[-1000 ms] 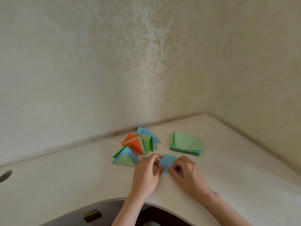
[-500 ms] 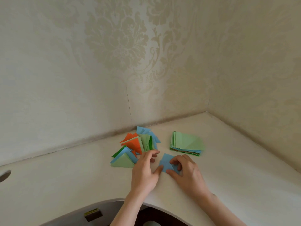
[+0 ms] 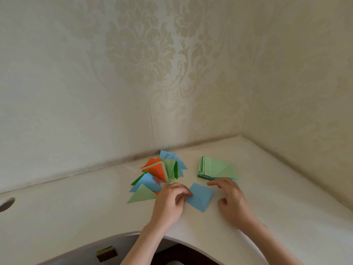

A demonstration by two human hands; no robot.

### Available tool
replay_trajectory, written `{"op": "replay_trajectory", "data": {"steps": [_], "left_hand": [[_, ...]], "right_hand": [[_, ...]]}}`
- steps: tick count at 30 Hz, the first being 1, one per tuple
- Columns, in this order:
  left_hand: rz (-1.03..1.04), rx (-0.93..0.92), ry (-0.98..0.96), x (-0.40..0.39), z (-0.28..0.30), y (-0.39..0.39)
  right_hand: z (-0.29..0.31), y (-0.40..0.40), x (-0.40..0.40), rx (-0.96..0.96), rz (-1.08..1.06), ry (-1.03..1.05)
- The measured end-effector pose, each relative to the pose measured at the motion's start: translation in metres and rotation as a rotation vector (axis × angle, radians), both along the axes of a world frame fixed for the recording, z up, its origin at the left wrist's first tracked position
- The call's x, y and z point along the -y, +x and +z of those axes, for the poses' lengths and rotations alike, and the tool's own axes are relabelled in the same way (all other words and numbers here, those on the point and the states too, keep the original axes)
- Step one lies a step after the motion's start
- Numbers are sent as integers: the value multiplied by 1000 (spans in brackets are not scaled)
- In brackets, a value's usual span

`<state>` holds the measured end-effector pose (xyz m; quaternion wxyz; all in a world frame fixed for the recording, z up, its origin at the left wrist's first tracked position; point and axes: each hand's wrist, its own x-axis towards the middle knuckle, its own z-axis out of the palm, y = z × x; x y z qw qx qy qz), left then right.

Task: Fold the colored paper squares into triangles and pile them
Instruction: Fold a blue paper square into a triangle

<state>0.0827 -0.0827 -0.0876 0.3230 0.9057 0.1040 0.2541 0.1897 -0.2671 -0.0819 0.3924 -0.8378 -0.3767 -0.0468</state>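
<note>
A blue paper (image 3: 201,197) lies on the white tabletop (image 3: 76,217) with a crease across it. My left hand (image 3: 169,204) has curled fingers pinching its left corner. My right hand (image 3: 232,199) hovers just right of the blue paper with fingers spread, holding nothing, its fingertips close to the stack of flat paper squares (image 3: 217,170), light green on top. A loose pile of folded triangles (image 3: 158,174) in orange, blue and green lies behind and to the left of my left hand.
Patterned walls meet in a corner behind and to the right of the papers. The tabletop has a curved front cut-out (image 3: 172,236); below it sits a dark block with a yellow label (image 3: 107,253). A dark opening (image 3: 5,203) shows at the far left.
My right hand has come off the blue paper and moved right toward the square stack. The blue paper now shows in full, and my left hand stays at its left corner.
</note>
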Motion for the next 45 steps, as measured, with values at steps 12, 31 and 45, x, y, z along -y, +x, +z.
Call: {"op": "replay_trajectory", "data": {"steps": [12,31,45], "left_hand": [[-77,19,399,1,13,-13],[252,62,222,10,-2,-23],[342,-82,84,23,1,-21]], "right_hand": [[1,10,-13,186,182,-165],[-7,-13,-28,143,21,-91],[0,-9,-27,-98,27,-40]]}}
